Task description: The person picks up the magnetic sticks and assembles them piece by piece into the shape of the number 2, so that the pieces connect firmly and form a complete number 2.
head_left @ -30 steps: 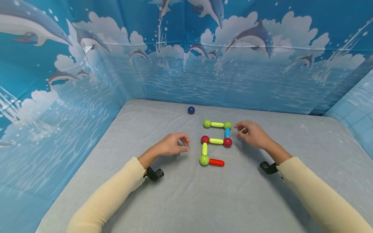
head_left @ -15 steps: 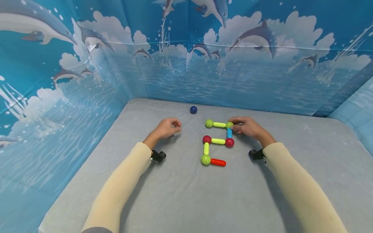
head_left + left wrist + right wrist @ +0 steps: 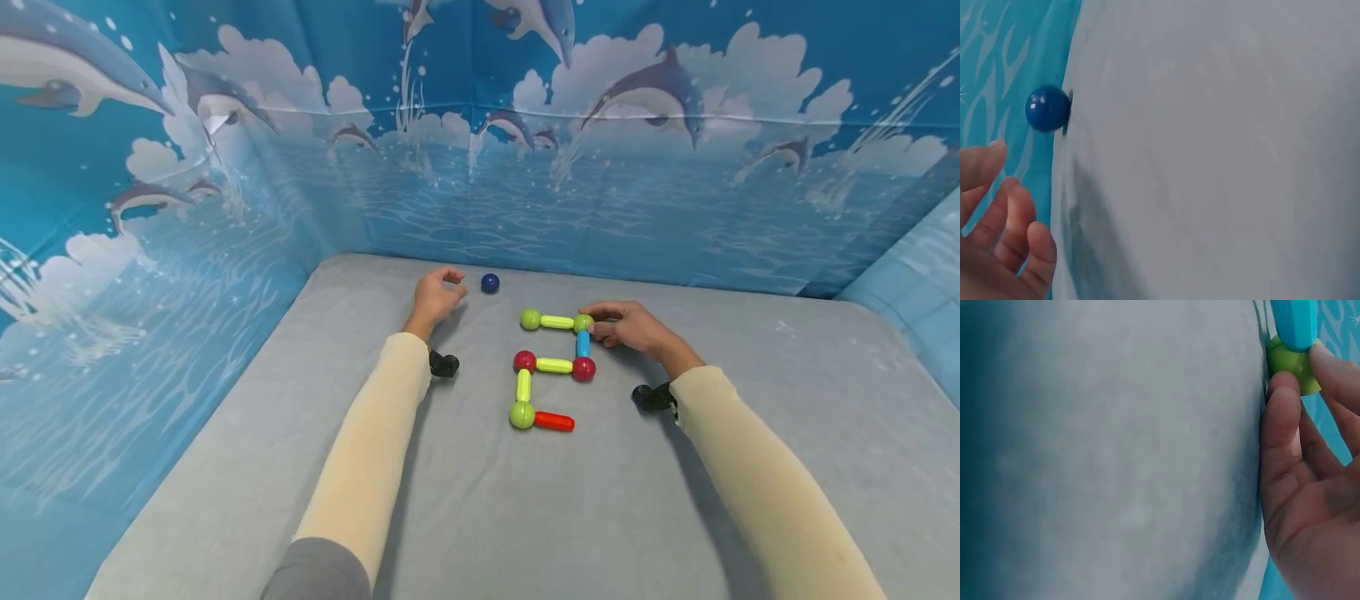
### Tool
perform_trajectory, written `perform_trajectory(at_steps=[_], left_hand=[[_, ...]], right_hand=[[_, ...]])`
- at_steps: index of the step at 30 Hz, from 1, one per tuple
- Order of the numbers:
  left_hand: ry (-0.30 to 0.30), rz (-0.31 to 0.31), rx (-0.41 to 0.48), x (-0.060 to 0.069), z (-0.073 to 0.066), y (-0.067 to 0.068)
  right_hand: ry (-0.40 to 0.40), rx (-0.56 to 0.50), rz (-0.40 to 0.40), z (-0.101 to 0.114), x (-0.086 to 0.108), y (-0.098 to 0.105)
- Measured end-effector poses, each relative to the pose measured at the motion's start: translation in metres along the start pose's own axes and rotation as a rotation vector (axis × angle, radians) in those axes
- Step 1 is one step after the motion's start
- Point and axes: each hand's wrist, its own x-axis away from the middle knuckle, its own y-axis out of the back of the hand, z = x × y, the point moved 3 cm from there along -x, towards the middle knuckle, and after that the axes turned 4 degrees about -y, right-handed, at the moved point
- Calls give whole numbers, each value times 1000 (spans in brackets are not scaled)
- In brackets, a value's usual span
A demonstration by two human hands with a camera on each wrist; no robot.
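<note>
My left hand (image 3: pixel 437 296) hovers just left of the dark blue ball (image 3: pixel 490 283), fingers loosely bent and touching nothing. In the left wrist view a small gap separates the fingertips (image 3: pixel 999 147) from that ball (image 3: pixel 1047 109). On the right, my right hand (image 3: pixel 630 325) pinches the green ball (image 3: pixel 1286 361) at the shape's upper right corner. A light blue rod (image 3: pixel 583 343) runs from it down to a red ball (image 3: pixel 584 369). A yellow-green rod (image 3: pixel 557 322) joins it to another green ball (image 3: pixel 530 319).
The shape continues through a yellow-green rod (image 3: pixel 554 366), a second red ball (image 3: pixel 525 362), a further rod (image 3: pixel 523 386) and a lower green ball (image 3: pixel 522 415) to a red rod (image 3: pixel 555 422). Grey cloth (image 3: pixel 480 508) covers the table; a dolphin-print curtain (image 3: pixel 480 208) stands behind.
My left hand has moved forward, away from beside the shape to beside the blue ball. My right hand has come left onto the upper right green ball and stayed there.
</note>
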Motion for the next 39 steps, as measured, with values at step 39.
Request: perform_trajectory(at_steps=[39], left_hand=[[-115,122,-191,-7,-14,-33]], right_hand=[[-49,-91,23,-1,1,2]])
